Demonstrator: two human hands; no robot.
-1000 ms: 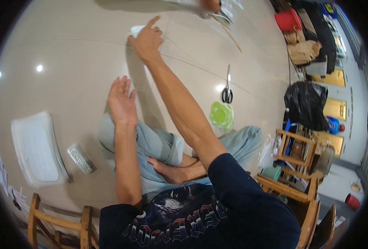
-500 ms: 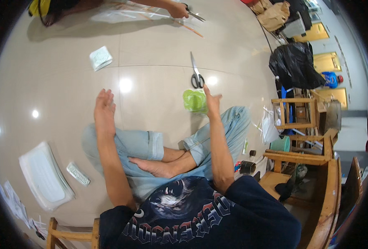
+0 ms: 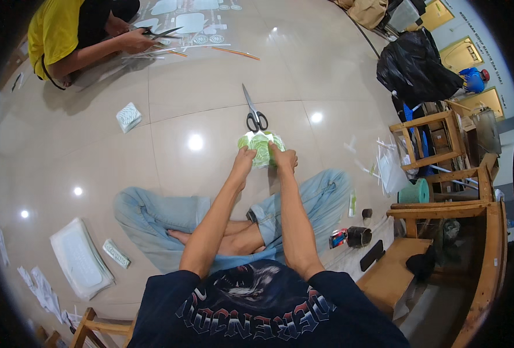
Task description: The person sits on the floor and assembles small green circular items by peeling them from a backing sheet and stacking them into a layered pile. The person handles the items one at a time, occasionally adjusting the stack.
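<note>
My left hand (image 3: 243,163) and my right hand (image 3: 284,158) are both closed on a green-and-white printed piece (image 3: 261,152), one at each side of it. It looks like thin plastic sheeting with rounded green shapes; whether it is one layer or several I cannot tell. Just beyond its far edge lies a pair of scissors (image 3: 255,120) with black handles, blades pointing away from me. Their handles are close to the piece, perhaps touching it.
At the far left a person in yellow (image 3: 53,40) holds scissors (image 3: 167,33) over printed clear sheets (image 3: 188,23). A folded packet (image 3: 129,118), a white stack (image 3: 82,258) and a small bundle (image 3: 116,253) lie leftward. Wooden frames (image 3: 428,139) and a black bag (image 3: 416,66) stand right.
My left hand has come in from the left, where it was raised and open, and grips the green-and-white piece. My right hand has closed on its right side. The other person's hands show farther left.
</note>
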